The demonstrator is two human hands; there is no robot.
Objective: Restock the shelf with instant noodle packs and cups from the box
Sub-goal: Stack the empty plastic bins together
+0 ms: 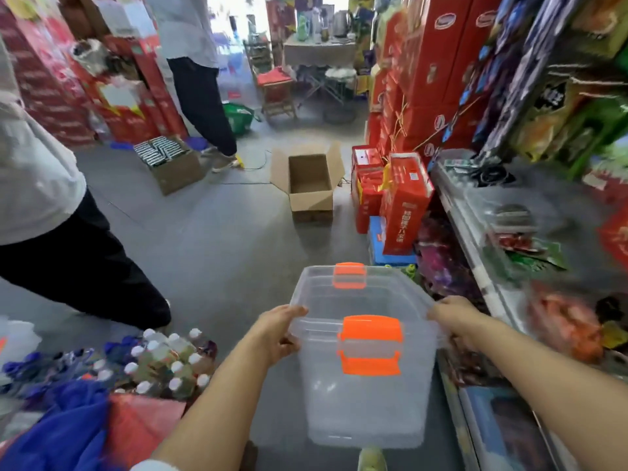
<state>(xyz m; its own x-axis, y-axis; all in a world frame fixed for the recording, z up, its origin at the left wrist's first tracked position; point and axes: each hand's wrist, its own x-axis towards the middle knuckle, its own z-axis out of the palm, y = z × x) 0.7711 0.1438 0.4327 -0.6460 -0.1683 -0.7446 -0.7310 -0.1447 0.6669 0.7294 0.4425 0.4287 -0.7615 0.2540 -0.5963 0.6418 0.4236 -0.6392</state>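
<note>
I carry a clear plastic storage box point(365, 402) with orange latches in front of me, above the grey floor. It looks empty. My left hand point(280, 329) grips its left rim and my right hand point(457, 321) grips its right rim. The shelf point(475, 239) runs along my right side, stacked with blurred snack packs. An open brown cardboard box point(311, 188) stands on the floor ahead, with nothing visible inside. No noodle packs or cups can be made out clearly.
Two people stand on the left, one close point(68, 253), one farther off point(200, 90). Bottles point(163, 362) crowd the floor at lower left. Red gift cartons point(404, 202) lean by the shelf's end. A carton of dark packs point(170, 164) sits left of the aisle.
</note>
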